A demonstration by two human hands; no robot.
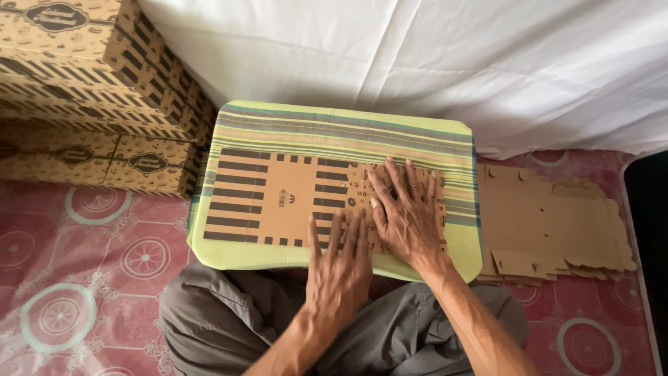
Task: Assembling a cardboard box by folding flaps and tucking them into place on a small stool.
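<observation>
A flat, unfolded cardboard box blank (278, 198) with black stripes lies on a small table covered in a green striped cloth (348, 129). My right hand (407, 212) presses flat on the right part of the blank, fingers spread. My left hand (339, 268) lies flat at the blank's near edge, just below and left of the right hand, fingers apart. Neither hand grips anything. My legs in grey trousers (229, 324) are tucked under the table's near edge.
A stack of plain brown flat box blanks (550, 223) lies on the floor right of the table. Assembled patterned boxes (90, 90) are piled at the left. A white sheet (431, 63) hangs behind. The floor mat (76, 278) is red with circles.
</observation>
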